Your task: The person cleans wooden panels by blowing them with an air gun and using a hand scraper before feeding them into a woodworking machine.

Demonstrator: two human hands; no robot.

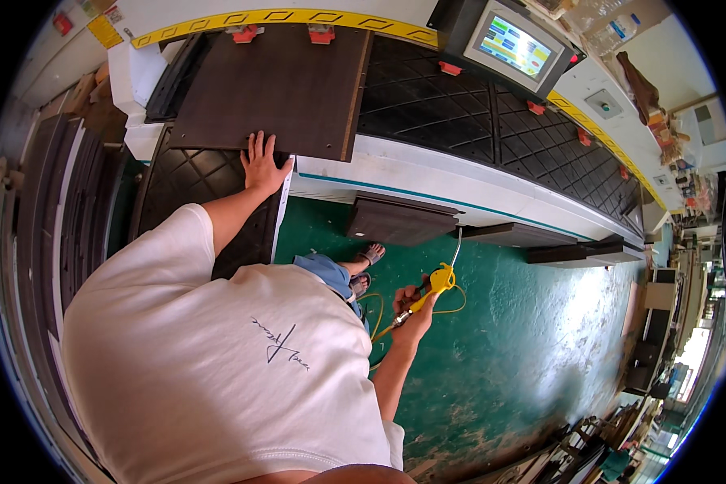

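Note:
A dark brown board (270, 89) lies at the left on the black, grooved machine bed (427, 105). My left hand (261, 166) rests flat on the board's near edge with its fingers spread, holding nothing. Out over the green floor, my right hand (415, 323) is closed round a yellow air blow gun (441, 279). The gun's thin metal nozzle points away from me, toward the machine's front. A yellow hose (379, 335) runs from its handle back toward my body, where it is partly hidden.
Several dark panels (399, 219) lean against the white machine front. A control screen (515, 47) hangs above the bed, and red clamps (321, 34) line its far edge. Stacked boards (52, 202) stand at the left. More material (613, 444) lies at the lower right.

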